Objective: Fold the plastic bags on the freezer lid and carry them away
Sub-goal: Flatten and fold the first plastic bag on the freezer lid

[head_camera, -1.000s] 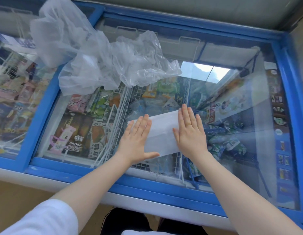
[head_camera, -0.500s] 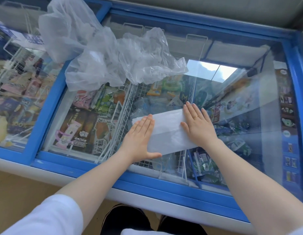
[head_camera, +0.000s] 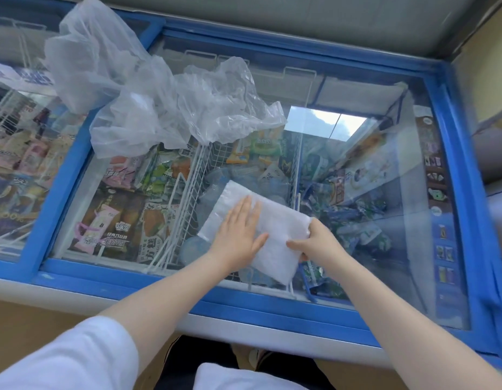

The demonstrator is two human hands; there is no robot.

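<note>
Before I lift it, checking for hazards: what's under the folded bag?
The folded bag lies on the glass freezer lid; wire baskets and frozen packets show around it. Directly beneath is hidden.

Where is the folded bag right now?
In the head view the folded bag lies on the glass lid, centre, below the loose bags. The left hand presses it flat; the right hand pinches its right edge.

Loose bags [head_camera: 165, 108] heaped over the lid's [head_camera: 384, 243] far-left part blocked that side; bare glass lay right of the folded bag [head_camera: 275, 220].
</note>
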